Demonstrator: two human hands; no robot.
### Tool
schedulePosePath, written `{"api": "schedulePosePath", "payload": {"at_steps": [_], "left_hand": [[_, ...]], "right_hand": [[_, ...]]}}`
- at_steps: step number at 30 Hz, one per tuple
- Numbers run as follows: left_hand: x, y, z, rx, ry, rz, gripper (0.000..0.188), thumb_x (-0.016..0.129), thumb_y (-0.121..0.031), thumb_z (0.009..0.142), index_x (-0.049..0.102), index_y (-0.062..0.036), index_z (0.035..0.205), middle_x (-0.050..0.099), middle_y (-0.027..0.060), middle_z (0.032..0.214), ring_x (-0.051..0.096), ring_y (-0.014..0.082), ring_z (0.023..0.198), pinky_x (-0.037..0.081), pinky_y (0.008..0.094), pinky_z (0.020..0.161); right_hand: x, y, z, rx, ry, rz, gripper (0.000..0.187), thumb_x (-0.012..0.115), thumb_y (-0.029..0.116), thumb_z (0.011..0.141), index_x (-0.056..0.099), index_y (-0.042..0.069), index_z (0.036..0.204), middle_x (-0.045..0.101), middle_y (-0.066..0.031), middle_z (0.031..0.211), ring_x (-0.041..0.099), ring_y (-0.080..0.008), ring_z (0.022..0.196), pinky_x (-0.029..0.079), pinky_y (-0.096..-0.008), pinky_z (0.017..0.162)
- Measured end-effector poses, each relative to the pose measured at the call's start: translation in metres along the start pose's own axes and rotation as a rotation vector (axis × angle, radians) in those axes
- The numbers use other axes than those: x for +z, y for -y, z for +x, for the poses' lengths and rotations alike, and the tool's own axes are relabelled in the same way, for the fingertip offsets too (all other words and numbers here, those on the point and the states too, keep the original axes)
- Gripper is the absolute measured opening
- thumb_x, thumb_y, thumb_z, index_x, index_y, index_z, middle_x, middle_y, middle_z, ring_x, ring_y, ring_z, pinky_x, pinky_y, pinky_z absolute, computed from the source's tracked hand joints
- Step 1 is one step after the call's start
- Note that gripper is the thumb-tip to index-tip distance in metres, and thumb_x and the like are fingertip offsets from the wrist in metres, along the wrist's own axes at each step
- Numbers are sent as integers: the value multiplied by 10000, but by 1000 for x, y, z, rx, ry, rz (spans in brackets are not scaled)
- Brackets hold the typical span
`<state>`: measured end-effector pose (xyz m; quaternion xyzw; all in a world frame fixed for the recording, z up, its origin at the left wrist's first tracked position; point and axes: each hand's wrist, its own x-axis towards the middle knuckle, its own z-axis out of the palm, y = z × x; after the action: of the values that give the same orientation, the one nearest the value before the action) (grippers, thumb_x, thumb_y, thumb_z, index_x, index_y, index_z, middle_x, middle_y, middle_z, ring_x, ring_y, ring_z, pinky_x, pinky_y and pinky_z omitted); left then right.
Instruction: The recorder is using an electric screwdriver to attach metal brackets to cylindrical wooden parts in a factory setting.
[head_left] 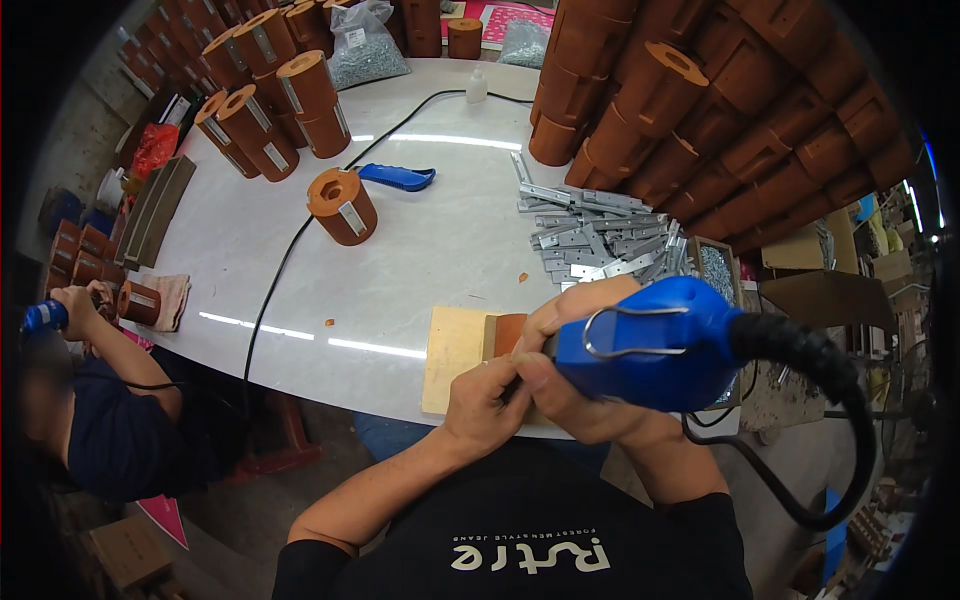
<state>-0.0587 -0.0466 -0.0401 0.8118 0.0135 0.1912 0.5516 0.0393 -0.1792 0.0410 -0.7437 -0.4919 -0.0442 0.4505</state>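
Observation:
My right hand [590, 400] is wrapped round a blue electric screwdriver [645, 345] with a wire hanger loop and a thick black cord. Its tip is hidden behind my fingers. Close against it, my left hand [480, 408] is closed in a pinch; whatever lies between the fingertips cannot be made out. Just beyond both hands, a reddish-brown wooden piece [508, 332] shows in part on a pale wooden board [448, 350] at the table's near edge.
Loose metal slide strips [600, 235] lie in a pile beside tall stacks of brown wooden cylinders [655, 95]. One cylinder [343, 208] stands mid-table by a blue utility knife [400, 177]. A black cable [285, 265] crosses the white table [450, 240]. At left, a co-worker's hand [78, 310] grips a blue tool.

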Motion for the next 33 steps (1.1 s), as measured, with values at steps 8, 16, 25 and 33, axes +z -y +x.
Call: {"api": "schedulePosePath", "payload": {"at_steps": [8,16,25,33], "left_hand": [[3,10,-4,22,-16,-15,236,680,-35,827,647,-35,1061,633,140,784,618,257,639,489,332,589],[9,32,-17,-103,-89,-217,358,692,-41,837,634,-13,1189,651,76,792,533,90,570,436,249,540],[-29,23,30,-613,321,306,610,682,-536,844,643,43,1031,601,65,617,552,132,550,414,280,517],[-27,9,24,-543,359,173,691,866,-425,699,553,64,1073,675,164,908,683,217,829,527,307,694]], "right_hand": [[4,19,29,-113,3,167,310,689,3,816,478,2,1043,602,-94,823,621,-133,666,513,-251,608],[-14,22,37,-98,-78,942,354,724,119,826,478,37,1067,631,-204,975,633,-166,682,531,-275,597],[-10,-58,-41,988,-196,544,288,764,180,812,585,2,952,591,-30,711,553,-98,493,452,-252,457],[7,-35,-68,982,-193,891,306,733,100,824,596,-10,1075,611,-39,763,569,-95,528,463,-231,497]]}}
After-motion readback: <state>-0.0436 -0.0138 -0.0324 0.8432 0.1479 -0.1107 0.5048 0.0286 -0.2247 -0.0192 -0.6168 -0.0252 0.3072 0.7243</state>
